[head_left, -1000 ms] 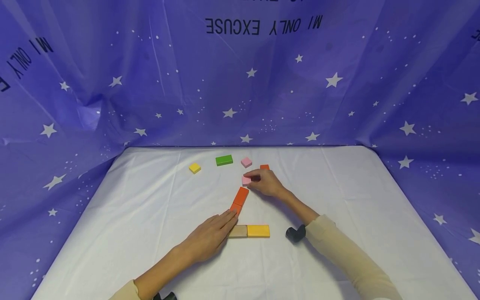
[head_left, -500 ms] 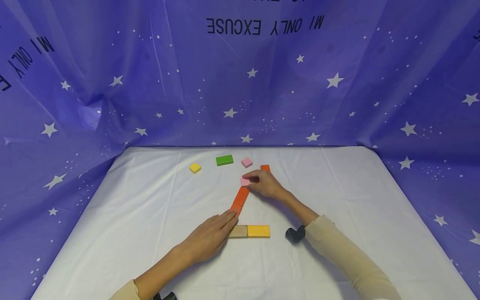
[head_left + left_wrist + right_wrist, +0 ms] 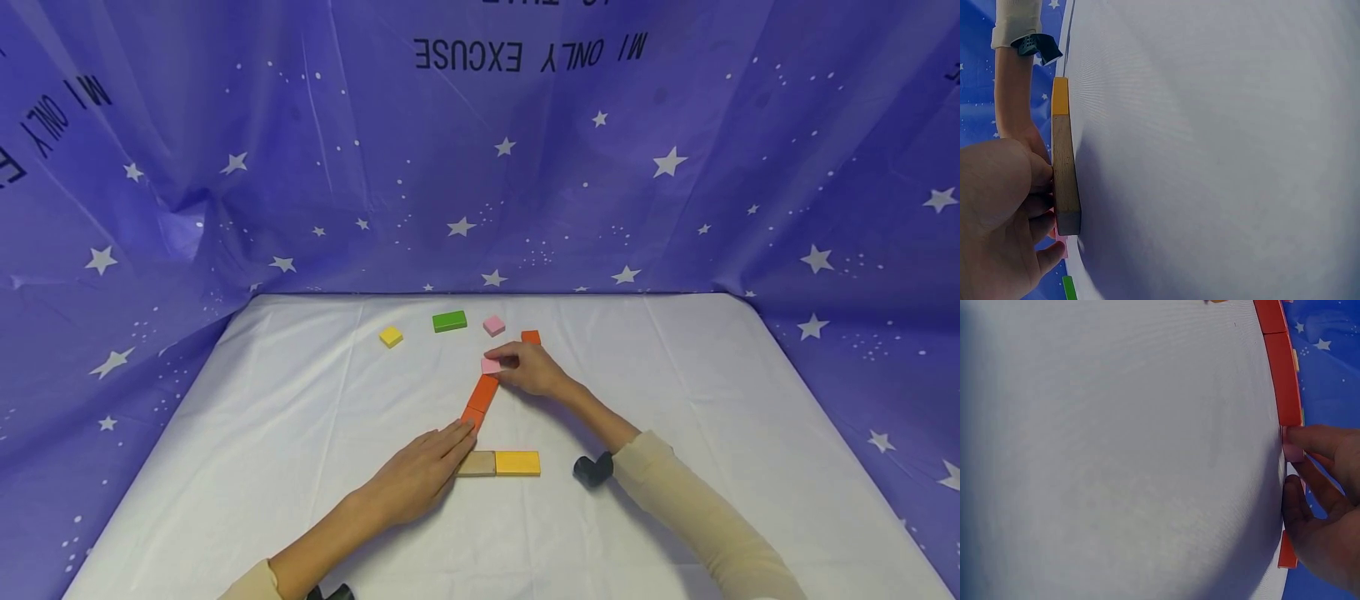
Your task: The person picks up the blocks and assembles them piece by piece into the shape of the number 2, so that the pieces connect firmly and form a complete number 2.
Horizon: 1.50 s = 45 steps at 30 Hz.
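Note:
My right hand (image 3: 531,368) pinches a small pink block (image 3: 489,366) between thumb and fingers. The pink block sits against the far end of a red block (image 3: 483,392), and in the right wrist view its side (image 3: 1294,455) lines up with the red row. A second red block (image 3: 472,417) continues that slanted row toward me, its near end under the left fingertips. My left hand (image 3: 412,477) lies with its fingers extended over it, also covering the left part of a bare wooden block (image 3: 478,463). A yellow-orange block (image 3: 517,463) adjoins the wooden one.
Toward the back of the white-covered table (image 3: 637,350) lie a yellow block (image 3: 391,337), a green block (image 3: 449,322) and another pink block (image 3: 493,325). One more red block (image 3: 531,337) sits just behind the right hand. A purple starry curtain (image 3: 480,183) surrounds the table.
The pink block in my right hand has shifted slightly toward me and left, closing the small gap to the red row. The left hand has stayed in place.

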Tool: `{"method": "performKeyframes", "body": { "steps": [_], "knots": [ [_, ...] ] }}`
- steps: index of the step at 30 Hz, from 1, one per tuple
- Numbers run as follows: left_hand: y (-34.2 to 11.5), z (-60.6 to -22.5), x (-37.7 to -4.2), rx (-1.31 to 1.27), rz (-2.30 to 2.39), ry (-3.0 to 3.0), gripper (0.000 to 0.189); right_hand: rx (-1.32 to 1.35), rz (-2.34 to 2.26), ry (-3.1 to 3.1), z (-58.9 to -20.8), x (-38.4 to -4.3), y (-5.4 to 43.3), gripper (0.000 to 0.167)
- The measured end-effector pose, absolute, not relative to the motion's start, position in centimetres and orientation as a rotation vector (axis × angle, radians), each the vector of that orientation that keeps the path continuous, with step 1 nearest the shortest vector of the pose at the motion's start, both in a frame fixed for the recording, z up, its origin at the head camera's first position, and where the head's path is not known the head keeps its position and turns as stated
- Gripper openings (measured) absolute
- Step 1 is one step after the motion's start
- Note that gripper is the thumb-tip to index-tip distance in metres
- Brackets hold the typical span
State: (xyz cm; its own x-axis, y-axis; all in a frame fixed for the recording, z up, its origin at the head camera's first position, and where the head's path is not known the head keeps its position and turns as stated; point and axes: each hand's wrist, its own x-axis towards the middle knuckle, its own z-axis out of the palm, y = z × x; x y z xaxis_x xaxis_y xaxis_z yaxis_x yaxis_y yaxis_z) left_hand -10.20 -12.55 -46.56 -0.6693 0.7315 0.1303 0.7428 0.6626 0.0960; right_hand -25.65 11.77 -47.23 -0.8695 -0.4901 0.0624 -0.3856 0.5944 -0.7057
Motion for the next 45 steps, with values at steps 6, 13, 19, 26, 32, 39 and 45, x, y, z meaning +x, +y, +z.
{"method": "performKeyframes", "body": {
  "steps": [6, 13, 19, 26, 32, 39, 45],
  "knots": [
    [-12.5, -46.6, -10.2, -1.238, -0.215, -2.792, 0.047, -0.761, -1.134, 2.686, -47.1, -25.6, 12.0, 0.042],
    [-12.5, -46.6, -10.2, -1.234, -0.221, -2.775, 0.046, -0.707, -1.188, 2.71, -46.7, -25.8, 13.0, 0.041],
    [-12.5, -46.6, -10.3, -1.229, -0.219, -2.809, 0.047, -0.643, -1.287, 2.772, -46.2, -26.8, 14.5, 0.036],
    [-12.5, -46.4, -10.2, -1.222, -0.224, -2.828, 0.047, -0.553, -1.308, 2.788, -46.0, -27.9, 16.4, 0.04],
    [-12.4, -46.4, -10.1, -1.222, -0.224, -2.84, 0.047, -0.559, -1.242, 2.784, -46.6, -28.6, 17.4, 0.044],
    [-12.4, -46.4, -10.0, -1.226, -0.199, -2.849, 0.047, -0.539, -1.227, 2.776, -47.1, -29.0, 17.9, 0.043],
    [-12.4, -46.4, -10.1, -1.222, -0.207, -2.846, 0.047, -0.487, -1.221, 2.775, -47.3, -29.3, 18.1, 0.042]
  ]
}}
